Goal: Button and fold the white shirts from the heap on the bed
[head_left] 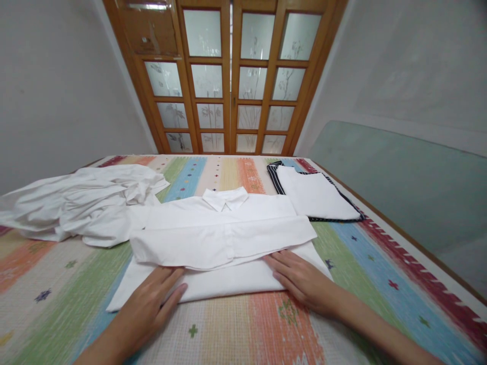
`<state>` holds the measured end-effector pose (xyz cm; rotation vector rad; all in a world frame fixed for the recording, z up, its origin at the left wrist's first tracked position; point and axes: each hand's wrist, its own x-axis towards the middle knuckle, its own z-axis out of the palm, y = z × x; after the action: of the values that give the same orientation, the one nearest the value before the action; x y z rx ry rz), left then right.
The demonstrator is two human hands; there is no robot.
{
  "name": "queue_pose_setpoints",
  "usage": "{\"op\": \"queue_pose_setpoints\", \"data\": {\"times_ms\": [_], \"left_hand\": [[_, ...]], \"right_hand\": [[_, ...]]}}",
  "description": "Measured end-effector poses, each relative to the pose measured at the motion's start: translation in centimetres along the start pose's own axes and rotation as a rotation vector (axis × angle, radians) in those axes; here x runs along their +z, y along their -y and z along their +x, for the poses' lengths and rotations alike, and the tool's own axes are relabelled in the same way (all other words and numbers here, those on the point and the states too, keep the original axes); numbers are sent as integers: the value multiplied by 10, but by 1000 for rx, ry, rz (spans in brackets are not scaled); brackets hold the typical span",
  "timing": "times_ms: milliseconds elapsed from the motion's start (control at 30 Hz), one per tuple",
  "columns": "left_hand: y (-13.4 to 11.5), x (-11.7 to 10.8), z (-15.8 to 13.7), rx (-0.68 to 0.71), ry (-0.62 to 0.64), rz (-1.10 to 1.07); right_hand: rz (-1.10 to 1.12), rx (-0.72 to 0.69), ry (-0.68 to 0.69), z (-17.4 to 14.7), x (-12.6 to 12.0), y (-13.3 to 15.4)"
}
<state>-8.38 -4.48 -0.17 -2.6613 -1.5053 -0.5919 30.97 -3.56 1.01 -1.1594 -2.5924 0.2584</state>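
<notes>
A white collared shirt (224,241) lies in front of me on the striped cloth, its collar facing away. Its lower part is folded up in a band across the chest, over a wider layer nearer to me. At the near left edge of that band, my left hand (158,296) has its fingertips tucked under the fabric; its thumb rests apart on the layer below. Under the same edge toward the right reach the fingertips of my right hand (300,279), palm down with fingers stretched out. Neither hand grips the shirt.
A crumpled white garment (87,203) lies at the left, touching the shirt. Back right is a stack of folded white and black-striped clothes (317,195). The multicoloured striped cloth (228,329) covers the surface. Wooden glazed doors (230,81) stand beyond, with a pale green board (399,177) at right.
</notes>
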Motion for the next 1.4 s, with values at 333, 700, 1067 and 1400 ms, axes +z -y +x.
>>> {"op": "queue_pose_setpoints", "data": {"times_ms": [333,700,1067,1400], "left_hand": [[-2,5,52,27,432,-73],[34,24,78,58,58,48],[75,37,82,-100,186,178],[74,39,90,-224,173,189]], "right_hand": [[-30,79,240,53,3,-3],[-83,177,139,67,5,-33],[-263,328,-94,69,25,-93],[-326,496,-43,80,24,-103]]}}
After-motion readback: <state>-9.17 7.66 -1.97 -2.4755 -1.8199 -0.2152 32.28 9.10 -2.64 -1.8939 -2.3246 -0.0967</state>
